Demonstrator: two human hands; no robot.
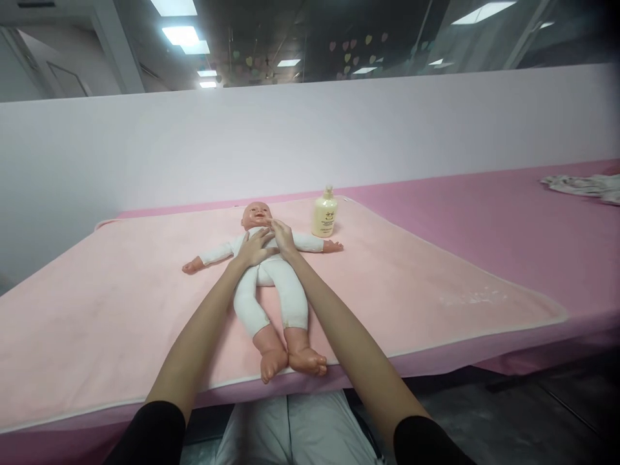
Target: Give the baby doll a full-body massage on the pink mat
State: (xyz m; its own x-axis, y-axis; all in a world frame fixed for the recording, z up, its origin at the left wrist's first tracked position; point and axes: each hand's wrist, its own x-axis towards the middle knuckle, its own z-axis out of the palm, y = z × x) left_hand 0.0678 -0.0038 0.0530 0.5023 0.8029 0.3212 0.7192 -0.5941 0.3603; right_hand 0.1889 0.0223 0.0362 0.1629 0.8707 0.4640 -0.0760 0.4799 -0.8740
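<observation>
Mid-frame, your left hand (252, 249) and right hand (283, 237) touched the doll (266, 275), fingers extended; what was left didn't show.

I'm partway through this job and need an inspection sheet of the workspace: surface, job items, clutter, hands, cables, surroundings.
Surface: peach-pink blanket spread over a deeper pink cover.
Job's things: doll in white, face up, arms out, feet at the near edge.
Clutter: pale yellow pump bottle upright on the blanket; crumpled cloth at far right.
Hands: left hand on the doll's trunk, fingers spread; right hand beside it, fingertips near the doll's chin, contact unclear.
Cables: nothing seen for certain; a thin line at lower right is too dim to identify.
Surroundings: white low wall behind, glass above with heart shapes and ceiling lights showing.
</observation>
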